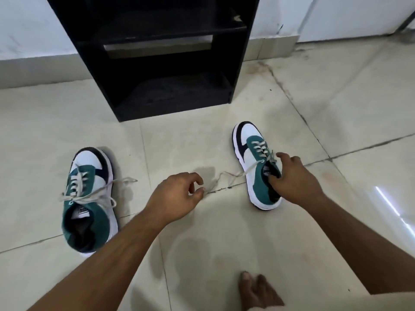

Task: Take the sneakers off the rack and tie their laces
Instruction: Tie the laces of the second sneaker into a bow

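Two green, white and navy sneakers stand on the tiled floor in front of the black rack [157, 70]. The left sneaker [89, 194] rests alone with its grey laces [94, 194] loose across the tongue. My right hand [294, 178] grips the collar of the right sneaker [253, 158], fingers tucked inside the opening. One untied lace [226, 176] of that shoe trails left over the floor. My left hand [177, 194] hovers between the shoes with curled fingers near that lace's end; it holds nothing that I can see.
The rack's shelves look bare and it stands against a white wall. A bare foot [258, 290] shows at the bottom edge. Pale floor tiles [336, 97] with dark grout lines and stains spread on all sides.
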